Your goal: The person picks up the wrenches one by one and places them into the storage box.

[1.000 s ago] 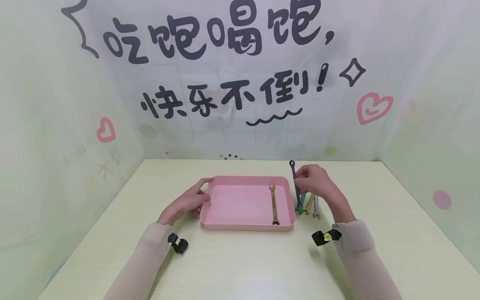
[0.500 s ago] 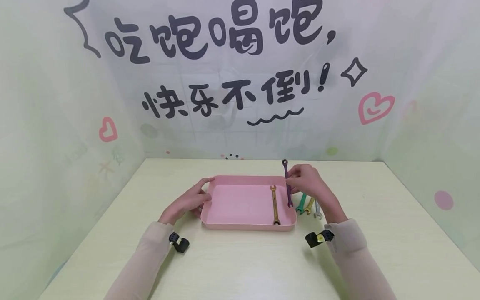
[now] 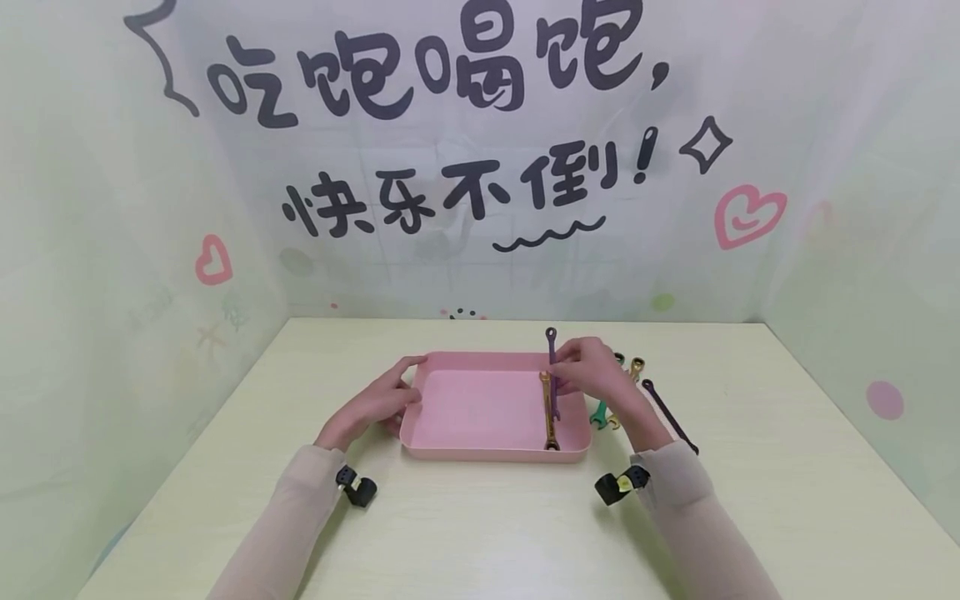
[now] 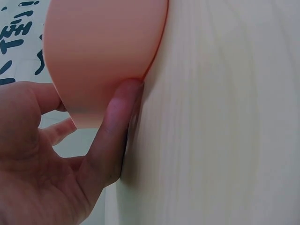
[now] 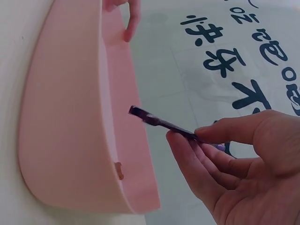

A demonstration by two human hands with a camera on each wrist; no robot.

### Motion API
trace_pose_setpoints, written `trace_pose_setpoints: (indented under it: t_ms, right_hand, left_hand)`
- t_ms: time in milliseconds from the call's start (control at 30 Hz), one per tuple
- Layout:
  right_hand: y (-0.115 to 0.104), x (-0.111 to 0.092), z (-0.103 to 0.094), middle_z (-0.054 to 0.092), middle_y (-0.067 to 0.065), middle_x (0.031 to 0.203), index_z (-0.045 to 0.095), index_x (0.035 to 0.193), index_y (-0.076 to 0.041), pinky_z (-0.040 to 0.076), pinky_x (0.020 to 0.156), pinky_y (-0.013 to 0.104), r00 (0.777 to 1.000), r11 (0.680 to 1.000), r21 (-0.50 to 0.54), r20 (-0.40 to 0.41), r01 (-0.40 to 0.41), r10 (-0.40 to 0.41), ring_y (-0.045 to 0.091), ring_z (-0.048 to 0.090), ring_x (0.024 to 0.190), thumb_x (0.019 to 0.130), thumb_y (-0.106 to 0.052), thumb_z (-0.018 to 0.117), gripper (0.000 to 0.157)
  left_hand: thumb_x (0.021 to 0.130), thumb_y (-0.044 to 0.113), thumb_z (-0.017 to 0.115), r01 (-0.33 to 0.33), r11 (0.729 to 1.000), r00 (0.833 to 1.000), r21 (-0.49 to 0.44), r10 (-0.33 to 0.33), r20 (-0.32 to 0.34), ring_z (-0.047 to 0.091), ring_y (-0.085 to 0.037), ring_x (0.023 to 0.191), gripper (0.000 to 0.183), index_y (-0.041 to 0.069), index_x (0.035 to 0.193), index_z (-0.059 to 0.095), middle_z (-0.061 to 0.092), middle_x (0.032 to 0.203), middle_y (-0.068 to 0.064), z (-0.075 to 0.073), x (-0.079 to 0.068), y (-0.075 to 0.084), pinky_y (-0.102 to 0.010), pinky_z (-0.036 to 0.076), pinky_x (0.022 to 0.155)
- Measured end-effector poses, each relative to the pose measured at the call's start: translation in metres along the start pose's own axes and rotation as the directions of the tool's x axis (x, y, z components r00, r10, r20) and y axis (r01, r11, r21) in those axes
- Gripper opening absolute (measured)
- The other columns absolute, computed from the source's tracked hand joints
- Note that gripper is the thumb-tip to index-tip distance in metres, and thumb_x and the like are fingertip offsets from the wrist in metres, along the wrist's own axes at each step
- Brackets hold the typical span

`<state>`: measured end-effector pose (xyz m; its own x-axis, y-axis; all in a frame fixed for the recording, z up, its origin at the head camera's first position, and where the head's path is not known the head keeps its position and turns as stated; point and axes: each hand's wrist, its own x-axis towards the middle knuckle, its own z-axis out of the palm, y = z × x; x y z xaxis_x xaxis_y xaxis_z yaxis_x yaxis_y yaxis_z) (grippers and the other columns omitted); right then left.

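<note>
A purple combination wrench [image 3: 552, 346] is pinched between the thumb and fingers of my right hand [image 3: 594, 369]. It hangs over the right part of a pink tray [image 3: 472, 408], beside a gold wrench [image 3: 547, 400] lying inside. In the right wrist view, the purple wrench [image 5: 161, 123] sticks out past the fingertips, above the tray's wall [image 5: 65, 122]. My left hand [image 3: 378, 400] grips the tray's left end. The left wrist view has its thumb [image 4: 115, 115] against the tray's outer wall [image 4: 103, 47], low near the table, and fingers reaching over the rim.
Right of the tray lie a green wrench [image 3: 599, 415], a yellow-gold wrench [image 3: 637, 367] and a dark wrench [image 3: 670, 417], partly behind the right arm. The pale table [image 3: 495, 533] runs back to a printed curtain [image 3: 435, 275].
My right hand has carried the purple wrench left, from above the loose wrenches to over the tray beside the gold one. The dark wrench at right has come into view. The left hand stays put.
</note>
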<state>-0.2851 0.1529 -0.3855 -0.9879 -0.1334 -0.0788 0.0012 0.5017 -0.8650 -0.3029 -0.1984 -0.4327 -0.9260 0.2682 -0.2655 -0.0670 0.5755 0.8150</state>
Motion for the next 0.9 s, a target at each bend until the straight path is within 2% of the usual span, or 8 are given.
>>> trace_pose_setpoints:
  t_ms: [133,267,433,633,700,833,900]
  right_hand:
    - [0.0,0.002,0.009,0.072,0.025,0.105,0.064,0.118,0.009,0.065,0.08,0.042,0.999,0.998,0.054,-0.005,-0.04,0.041,0.022,0.076,0.078,0.097,-0.006,0.068,0.027]
    - [0.001,0.002,0.017,0.073,0.025,0.104,0.064,0.119,0.011,0.065,0.079,0.042,0.998,0.995,0.079,0.001,-0.057,0.057,0.023,0.076,0.077,0.094,-0.003,0.069,0.029]
    - [0.004,0.003,0.027,0.074,0.02,0.099,0.067,0.118,0.008,0.065,0.076,0.038,0.998,0.996,0.056,0.021,-0.066,0.065,0.021,0.074,0.077,0.091,-0.002,0.07,0.03]
    - [0.01,0.003,0.039,0.071,0.015,0.096,0.07,0.106,0.003,0.062,0.067,0.033,0.998,0.998,0.016,0.013,-0.063,0.063,0.02,0.07,0.072,0.091,-0.003,0.071,0.016]
    - [0.011,0.003,0.042,0.069,0.016,0.098,0.069,0.105,0.003,0.062,0.066,0.032,0.998,0.998,0.0,0.008,-0.063,0.063,0.02,0.07,0.07,0.092,-0.004,0.071,0.015]
    - [0.013,0.002,0.048,0.068,0.019,0.103,0.068,0.112,0.004,0.063,0.065,0.031,0.998,0.998,-0.02,-0.01,-0.066,0.066,0.021,0.07,0.068,0.092,-0.003,0.072,0.021]
    - [0.014,0.002,0.05,0.069,0.02,0.101,0.068,0.11,0.007,0.063,0.063,0.032,0.999,0.999,-0.032,-0.015,-0.042,0.042,0.021,0.07,0.066,0.091,0.0,0.072,0.02]
  left_hand:
    - [0.102,0.016,0.051,0.004,1.0,1.0,0.002,-0.004,-0.002,0.065,-0.022,0.073,0.069,0.029,0.164,0.024,0.057,0.123,-0.024,0.0,0.0,0.0,-0.034,0.06,0.055]
    - [0.102,0.017,0.052,0.011,1.0,1.0,0.005,-0.011,-0.005,0.065,-0.022,0.073,0.069,0.029,0.164,0.024,0.057,0.123,-0.024,0.0,0.0,-0.001,-0.033,0.06,0.055]
    - [0.102,0.017,0.052,0.013,1.0,1.0,0.002,-0.013,-0.007,0.065,-0.022,0.073,0.068,0.029,0.163,0.024,0.057,0.123,-0.023,0.0,0.001,-0.001,-0.032,0.059,0.055]
    - [0.102,0.018,0.052,0.013,1.0,1.0,0.004,-0.013,-0.006,0.065,-0.022,0.074,0.068,0.029,0.163,0.025,0.056,0.124,-0.023,-0.001,0.001,-0.001,-0.032,0.059,0.056]
    - [0.102,0.019,0.052,0.015,1.0,1.0,0.004,-0.015,-0.004,0.065,-0.022,0.075,0.068,0.029,0.163,0.025,0.056,0.124,-0.023,-0.001,0.001,-0.001,-0.032,0.059,0.056]
    - [0.101,0.019,0.053,0.018,1.0,1.0,0.001,-0.018,-0.002,0.064,-0.022,0.074,0.068,0.03,0.163,0.025,0.056,0.123,-0.022,0.0,0.001,-0.002,-0.032,0.059,0.056]
    - [0.101,0.02,0.053,0.018,1.0,1.0,0.001,-0.018,-0.002,0.063,-0.022,0.073,0.069,0.03,0.163,0.024,0.056,0.123,-0.022,0.0,0.001,-0.002,-0.032,0.058,0.055]
